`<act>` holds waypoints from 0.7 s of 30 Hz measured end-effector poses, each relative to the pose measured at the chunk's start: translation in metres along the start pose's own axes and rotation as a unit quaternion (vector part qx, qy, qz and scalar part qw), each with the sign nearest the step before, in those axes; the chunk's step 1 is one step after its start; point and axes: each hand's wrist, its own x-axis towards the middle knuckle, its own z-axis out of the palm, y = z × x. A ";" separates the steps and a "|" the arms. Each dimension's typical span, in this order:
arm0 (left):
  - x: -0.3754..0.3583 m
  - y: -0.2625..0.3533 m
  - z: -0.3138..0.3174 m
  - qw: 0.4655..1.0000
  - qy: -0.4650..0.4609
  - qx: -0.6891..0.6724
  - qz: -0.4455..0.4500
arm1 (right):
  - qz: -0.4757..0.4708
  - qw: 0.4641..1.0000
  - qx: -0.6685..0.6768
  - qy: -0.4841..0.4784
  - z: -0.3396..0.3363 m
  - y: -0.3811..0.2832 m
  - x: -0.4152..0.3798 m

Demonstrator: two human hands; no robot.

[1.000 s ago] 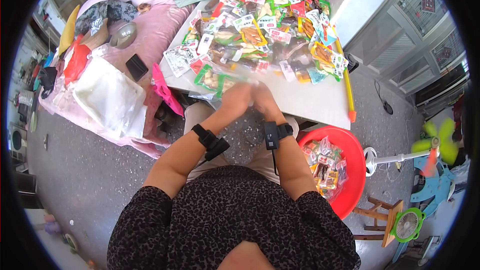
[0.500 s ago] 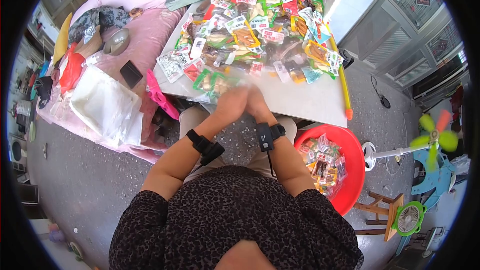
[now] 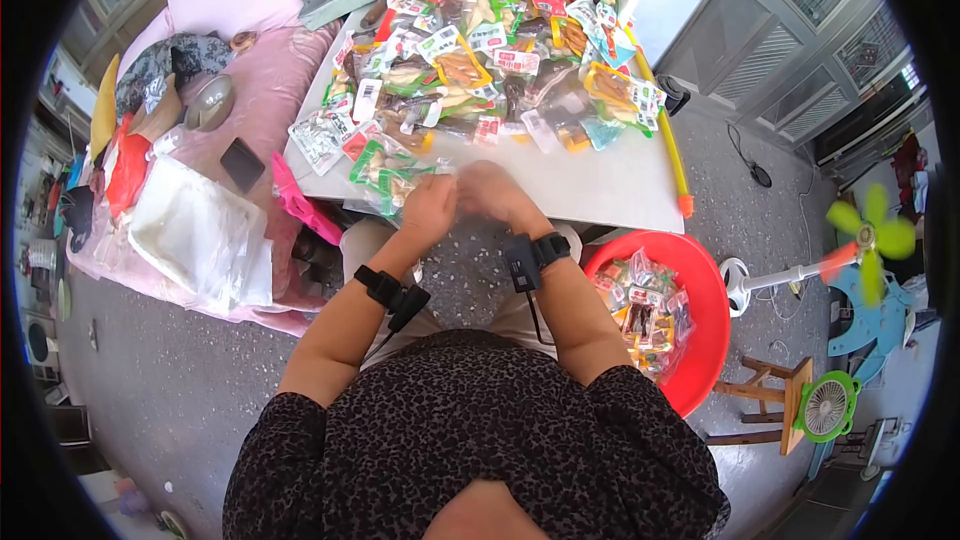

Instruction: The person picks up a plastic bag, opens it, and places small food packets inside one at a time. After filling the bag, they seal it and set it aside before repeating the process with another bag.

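At the near edge of the white table [image 3: 610,185], my left hand [image 3: 430,208] is closed on the edge of a clear plastic bag [image 3: 388,202]. Green-edged snack packets [image 3: 385,168] with pale contents show through the bag. Just to its right is my right hand [image 3: 490,190], smeared by motion, so its fingers cannot be made out. Beyond both hands lies a heap of small sealed snack packets [image 3: 460,65] in red, green, yellow and clear wrapping.
On the right, a red tub [image 3: 712,325] holds filled clear bags [image 3: 645,315]. A yellow stick [image 3: 672,155] runs along the table's right edge. Left stands a pink-covered bed [image 3: 270,70] with a white foam box [image 3: 190,230]. A green-bladed fan [image 3: 868,240] and wooden stool [image 3: 765,405] are at right.
My hands, close together before, are now slightly apart, the right one blurred. The bag stays with my left hand. The whole view has shifted a little.
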 end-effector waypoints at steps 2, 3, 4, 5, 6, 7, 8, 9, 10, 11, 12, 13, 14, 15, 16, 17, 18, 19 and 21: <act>-0.003 -0.003 0.004 0.999 -0.006 0.019 0.025 | -0.069 0.997 -0.024 -0.017 -0.026 0.025 0.019; -0.005 -0.005 0.004 0.999 -0.028 0.031 0.022 | -0.103 0.994 -0.036 -0.025 -0.039 0.034 0.025; -0.006 -0.007 0.005 0.998 -0.048 0.042 0.020 | -0.097 0.995 0.005 0.029 -0.043 0.025 0.018; -0.008 -0.009 0.006 0.996 -0.069 0.052 0.016 | -0.090 0.991 0.046 0.084 -0.049 0.014 0.008; -0.008 -0.010 0.007 0.996 -0.064 0.051 0.022 | -0.081 0.983 0.086 0.137 -0.057 0.007 0.001; -0.008 -0.011 0.008 0.997 -0.060 0.049 0.027 | -0.164 0.969 0.022 0.185 -0.070 0.010 0.002; -0.008 -0.012 0.009 0.997 -0.055 0.048 0.032 | -0.245 0.941 -0.042 0.229 -0.086 0.015 0.008; -0.008 -0.013 0.010 0.996 -0.058 0.050 0.035 | -0.260 0.877 -0.177 0.364 -0.103 0.013 0.021; -0.008 -0.014 0.012 0.996 -0.062 0.051 0.038 | -0.328 0.785 -0.321 0.417 -0.109 0.004 0.020; -0.008 -0.015 0.014 0.996 -0.065 0.053 0.042 | -0.352 0.764 -0.341 0.420 -0.120 0.002 0.028; -0.009 -0.016 0.015 0.995 -0.075 0.060 0.033 | -0.375 0.742 -0.360 0.423 -0.131 0.003 0.040; -0.010 -0.016 0.017 0.994 -0.085 0.066 0.025 | -0.397 0.719 -0.378 0.426 -0.136 -0.002 0.046; -0.011 -0.016 0.018 0.993 -0.095 0.073 0.016 | -0.336 0.728 -0.447 0.397 -0.142 -0.006 0.050; -0.013 -0.017 0.020 0.993 -0.093 0.069 0.018 | -0.290 0.717 -0.497 0.393 -0.136 -0.013 0.049; -0.014 -0.018 0.022 0.994 -0.090 0.066 0.020 | -0.244 0.702 -0.545 0.388 -0.126 -0.019 0.049; -0.015 -0.019 0.022 0.994 -0.087 0.063 0.022 | -0.198 0.685 -0.590 0.380 -0.118 -0.022 0.052; -0.015 -0.018 0.021 0.994 -0.087 0.059 0.022 | -0.176 0.677 -0.611 0.371 -0.114 -0.021 0.056; -0.015 -0.017 0.019 0.994 -0.087 0.054 0.023 | -0.154 0.668 -0.632 0.361 -0.110 -0.018 0.060; -0.015 -0.017 0.018 0.995 -0.087 0.053 0.025 | -0.118 0.666 -0.652 0.344 -0.105 -0.017 0.060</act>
